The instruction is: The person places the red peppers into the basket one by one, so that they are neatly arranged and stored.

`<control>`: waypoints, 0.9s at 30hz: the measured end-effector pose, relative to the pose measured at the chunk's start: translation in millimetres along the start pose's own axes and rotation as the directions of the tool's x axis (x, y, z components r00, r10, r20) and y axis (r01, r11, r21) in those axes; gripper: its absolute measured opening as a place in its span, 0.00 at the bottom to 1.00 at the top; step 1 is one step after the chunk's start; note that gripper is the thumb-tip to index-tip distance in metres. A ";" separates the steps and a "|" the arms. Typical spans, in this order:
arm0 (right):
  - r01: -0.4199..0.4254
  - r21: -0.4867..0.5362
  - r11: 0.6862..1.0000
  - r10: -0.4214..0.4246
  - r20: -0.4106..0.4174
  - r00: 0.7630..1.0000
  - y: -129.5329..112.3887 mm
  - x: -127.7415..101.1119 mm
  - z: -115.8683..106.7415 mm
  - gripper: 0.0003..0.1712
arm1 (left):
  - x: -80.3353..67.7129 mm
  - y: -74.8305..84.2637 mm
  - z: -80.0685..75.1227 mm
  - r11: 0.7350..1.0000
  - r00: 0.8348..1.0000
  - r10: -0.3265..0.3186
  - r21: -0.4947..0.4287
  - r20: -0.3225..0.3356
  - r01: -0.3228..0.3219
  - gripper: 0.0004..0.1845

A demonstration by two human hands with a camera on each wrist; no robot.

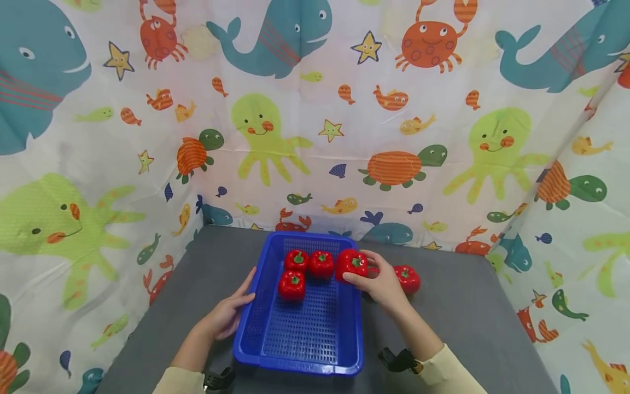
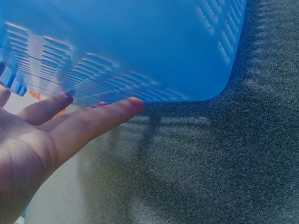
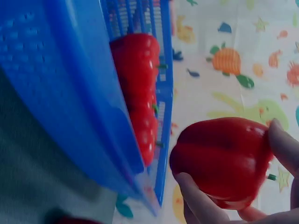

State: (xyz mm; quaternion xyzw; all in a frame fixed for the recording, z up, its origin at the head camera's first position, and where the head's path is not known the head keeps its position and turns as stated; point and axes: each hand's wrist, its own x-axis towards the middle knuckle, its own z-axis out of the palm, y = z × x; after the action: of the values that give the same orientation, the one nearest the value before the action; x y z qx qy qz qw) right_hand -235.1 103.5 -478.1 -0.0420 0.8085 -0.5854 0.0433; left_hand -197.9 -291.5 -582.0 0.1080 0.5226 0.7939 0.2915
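My right hand (image 1: 384, 282) grips a red bell pepper (image 1: 351, 265) between thumb and fingers, over the right rim of a blue plastic basket (image 1: 301, 345). In the right wrist view the held pepper (image 3: 222, 161) is up beside the basket wall (image 3: 86, 93), its green stem facing away. Three more red peppers (image 1: 292, 285) sit together in the basket's far left part. Along the left side, my left hand (image 1: 228, 314) rests against the basket, fingers extended. The left wrist view shows its straight fingers (image 2: 93, 123) at the perforated wall (image 2: 154, 56).
Right of the basket, another red pepper (image 1: 407, 279) lies on the dark grey tabletop (image 1: 458, 312), partly behind my right hand. A white sheet (image 1: 315, 202) printed with sea animals encloses the back and both sides.
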 end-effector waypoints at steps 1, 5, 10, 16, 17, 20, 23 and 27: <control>-0.004 -0.026 1.000 0.005 0.006 1.000 0.3 0.4 4.5 0.49 | 0.5 -0.7 0.0 1.000 1.000 -0.002 -0.005 0.002 0.002 0.35; -0.030 -0.095 0.995 0.036 0.057 0.998 1.5 3.5 22.2 0.51 | 1.1 -2.6 0.5 1.000 1.000 -0.005 -0.015 -0.018 0.005 0.35; -0.044 -0.134 0.990 0.060 0.120 0.991 6.9 5.3 39.2 0.51 | -0.3 -3.3 0.1 1.000 0.999 -0.009 -0.004 -0.032 0.009 0.35; -0.017 -0.196 0.980 0.048 0.157 0.986 10.8 6.8 45.7 0.51 | -0.3 0.7 0.4 1.000 1.000 -0.004 0.007 -0.014 0.004 0.35; -0.011 -0.202 0.979 0.044 0.157 0.987 11.2 7.6 46.5 0.52 | -0.1 1.3 0.2 1.000 1.000 -0.002 0.008 -0.013 0.002 0.35; 0.023 -0.259 0.965 0.017 0.152 0.988 14.2 10.2 49.9 0.52 | 0.2 2.3 -0.1 1.000 1.000 -0.001 0.006 -0.011 0.001 0.35; 0.074 -0.370 0.926 -0.025 0.134 0.991 20.1 12.1 54.8 0.52 | 0.3 2.0 0.1 1.000 1.000 -0.004 -0.001 -0.013 0.004 0.35; 0.114 -0.472 0.874 -0.071 0.108 0.992 26.9 13.3 62.1 0.51 | 0.2 0.0 0.6 1.000 1.000 -0.006 0.002 -0.019 0.006 0.35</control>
State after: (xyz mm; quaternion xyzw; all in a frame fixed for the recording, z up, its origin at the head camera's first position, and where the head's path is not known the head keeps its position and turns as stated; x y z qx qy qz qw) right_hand -241.4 51.8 -523.2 -0.1155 0.9222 -0.3671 0.0385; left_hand -197.7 -290.9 -581.7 0.0993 0.5265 0.7935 0.2886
